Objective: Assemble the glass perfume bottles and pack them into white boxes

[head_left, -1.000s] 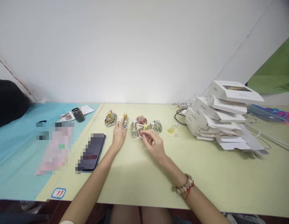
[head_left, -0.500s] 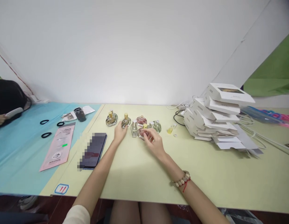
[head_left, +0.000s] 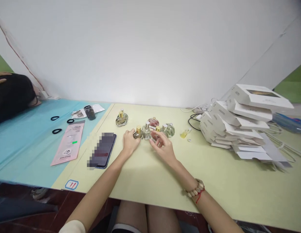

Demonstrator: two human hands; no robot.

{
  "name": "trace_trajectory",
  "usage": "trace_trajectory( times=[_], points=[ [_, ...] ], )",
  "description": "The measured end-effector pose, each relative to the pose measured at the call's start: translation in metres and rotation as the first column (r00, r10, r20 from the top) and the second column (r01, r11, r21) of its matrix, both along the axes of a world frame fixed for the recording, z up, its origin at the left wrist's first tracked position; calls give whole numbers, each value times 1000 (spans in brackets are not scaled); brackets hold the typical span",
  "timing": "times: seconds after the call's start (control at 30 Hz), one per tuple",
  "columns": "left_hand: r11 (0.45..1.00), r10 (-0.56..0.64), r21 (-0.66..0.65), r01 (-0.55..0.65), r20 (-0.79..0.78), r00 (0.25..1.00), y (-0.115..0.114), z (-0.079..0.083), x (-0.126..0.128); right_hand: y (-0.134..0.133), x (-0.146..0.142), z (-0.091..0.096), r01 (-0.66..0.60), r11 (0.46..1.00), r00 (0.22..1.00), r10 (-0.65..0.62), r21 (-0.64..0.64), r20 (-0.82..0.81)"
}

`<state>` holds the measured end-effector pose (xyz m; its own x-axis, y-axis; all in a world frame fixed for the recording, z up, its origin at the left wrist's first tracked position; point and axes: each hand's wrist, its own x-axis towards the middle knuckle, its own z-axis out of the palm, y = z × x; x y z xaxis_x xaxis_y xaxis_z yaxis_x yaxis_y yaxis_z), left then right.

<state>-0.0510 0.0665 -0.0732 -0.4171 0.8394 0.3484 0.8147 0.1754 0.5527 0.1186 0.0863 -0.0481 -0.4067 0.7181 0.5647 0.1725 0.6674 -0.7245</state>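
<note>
My left hand (head_left: 130,142) curls around a gold-capped glass perfume bottle (head_left: 138,133) standing on the yellow table. Right beside it is a clear perfume bottle with a silver cap (head_left: 147,131). The thumb and fingers of my right hand (head_left: 163,148) close around a pink perfume bottle (head_left: 154,136), partly hidden by them. Another pink bottle (head_left: 153,122) stands behind. To the right are greenish perfume bottles (head_left: 170,129) with silvery caps. Farther back on the left sit bottles with gold and silver caps (head_left: 121,119), close together.
A phone (head_left: 104,151), a pink packet (head_left: 69,142), black hair ties (head_left: 56,131) and a dark jar (head_left: 89,113) lie leftward. On the right are a small yellow vial (head_left: 184,134), cables and stacked white boxes (head_left: 240,123). A person's hand (head_left: 2,77) touches black hair.
My left hand has drawn the gold-capped bottle toward me. My right hand remains at the pink bottle. The view has shifted, and the co-worker's white comb-like object is out of sight.
</note>
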Motion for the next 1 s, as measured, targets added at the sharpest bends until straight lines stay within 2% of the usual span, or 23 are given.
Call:
trace_trajectory(
  times=[0.1, 0.2, 0.3, 0.4, 0.63, 0.83, 1.0],
  points=[
    [974, -225, 31, 225, 13, 974, -3, 1, 1, -1, -1, 1, -39, 995, 999, 40, -95, 6],
    [894, -447, 46, 446, 24, 894, -5, 2, 7, 0, -2, 0, -60, 987, 998, 58, -152, -17],
    [828, -560, 75, 556, 73, 825, -3, 1, 14, 3, -1, 0, -8, 991, 999, 3, -136, -32],
    [805, -593, 74, 588, 119, 796, 0, 0, 17, 6, 1, 2, -11, 997, 1000, 10, -80, -17],
    [799, -591, 7, 601, 194, 783, 0, 4, 18, 3, 1, 8, -100, 995, 994, 101, 15, -32],
    [787, -605, -10, 616, 176, 776, -4, 11, 20, 15, 6, 13, 83, 996, 971, -84, -15, -224],
    [790, -604, -2, 612, 167, 780, -5, 11, 20, 17, 7, 12, -1, 1000, 982, -3, -23, -188]
  ],
)
